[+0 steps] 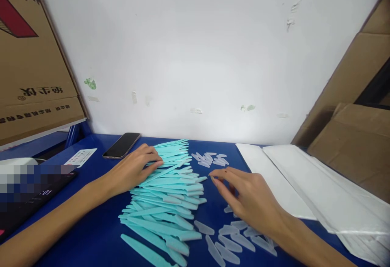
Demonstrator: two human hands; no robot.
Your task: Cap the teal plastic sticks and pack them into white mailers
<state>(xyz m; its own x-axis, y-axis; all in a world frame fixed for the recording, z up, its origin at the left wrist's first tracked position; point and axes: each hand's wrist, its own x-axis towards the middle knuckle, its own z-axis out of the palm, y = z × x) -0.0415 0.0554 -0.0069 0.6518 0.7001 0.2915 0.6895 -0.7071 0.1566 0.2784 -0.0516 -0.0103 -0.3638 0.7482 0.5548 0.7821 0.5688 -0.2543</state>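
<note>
Many turquoise eyebrow razors lie in a long overlapping row on the blue table, their blade ends to the right. My left hand rests over the handles at the far left of the row, thumb and forefinger closed together. Whether a razor is between them is hidden. Just right of the blade ends, my right hand hovers with thumb and forefinger brought together in a pinch. I cannot make out anything in it. Clear plastic blade caps lie loose beneath and in front of this hand; a smaller group of caps sits farther back.
A phone and a printed card lie at the left, with a dark screen device nearer. White flat packs are stacked at the right. Cardboard boxes flank the table, and a white wall stands behind.
</note>
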